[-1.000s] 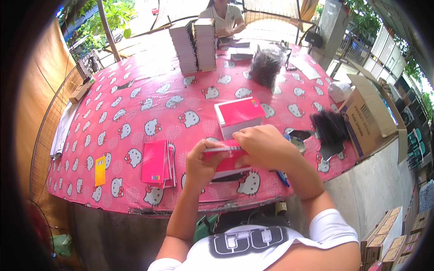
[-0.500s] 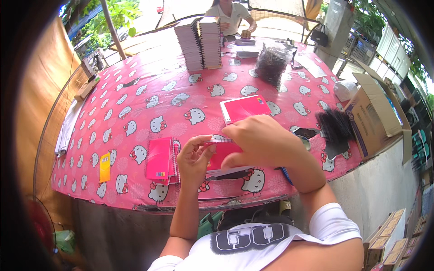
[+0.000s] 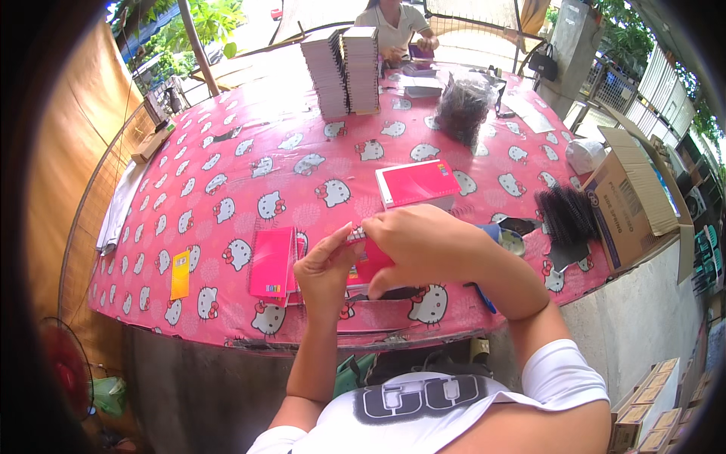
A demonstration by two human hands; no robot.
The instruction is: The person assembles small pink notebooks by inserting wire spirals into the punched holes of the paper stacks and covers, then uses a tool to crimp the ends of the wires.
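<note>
Fingers hide most of what you are holding. Your right hand (image 3: 427, 246) curls over the top of a small pink notebook (image 3: 368, 266), and your left hand (image 3: 325, 266) pinches its left edge between thumb and fingers. Only a bit of the pink cover shows between your hands. At the top edge there is a thin white strip, maybe a wire coil, but it is too small to tell. The notebook sits just above the near edge of the table, right in front of you.

The table wears a shiny pink plastic cloth (image 3: 227, 197) with white cartoon cats all over it. Its near edge bends like a bow because of the round camera view.

Just left of your left hand lies a flat pink notebook (image 3: 272, 261) with a wire spiral on one side. Behind your hands sits a stack of pink covers (image 3: 417, 184), smooth and square. Far back stand two tall piles of spiral notebooks (image 3: 344, 70), grey and ribbed at the sides. Near them is a clear bag of dark coils (image 3: 461, 110), bumpy and shiny. A bundle of black spiral coils (image 3: 567, 216) lies to the right, next to an open brown cardboard box (image 3: 628, 200). A small yellow card (image 3: 180, 274) lies far left.

Another person (image 3: 395, 26) sits at the far end, cut off at the top.
</note>
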